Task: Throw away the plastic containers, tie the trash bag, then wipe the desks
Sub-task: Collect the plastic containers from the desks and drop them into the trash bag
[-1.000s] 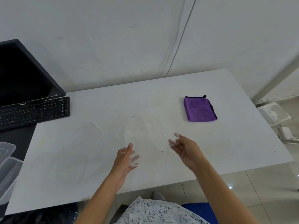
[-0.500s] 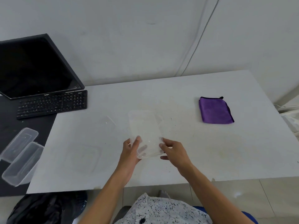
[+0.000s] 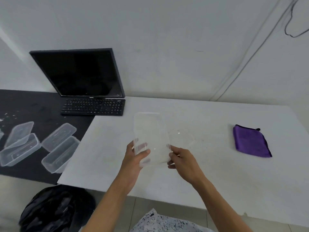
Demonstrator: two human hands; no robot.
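Observation:
I hold a clear plastic container (image 3: pixel 151 133) above the white desk (image 3: pixel 200 173), near its front edge. My left hand (image 3: pixel 135 156) grips its near left corner, thumb on top. My right hand (image 3: pixel 182 156) pinches its near right side. Several more clear containers lie on the black desk at the left, one pair (image 3: pixel 18 144) further left and another pair (image 3: pixel 60 144) closer. A black trash bag (image 3: pixel 55 210) sits on the floor at the lower left, below the desks. A folded purple cloth (image 3: pixel 250 143) lies on the white desk at the right.
A black monitor (image 3: pixel 80 72) and keyboard (image 3: pixel 93 107) stand at the back where the two desks meet. Cables (image 3: pixel 247 61) run down the white wall. Small crumbs speckle the white desk near the container.
Both hands closed on the clear container and lifted it off the white desk. My view swung left, bringing the black desk's containers and the trash bag into sight.

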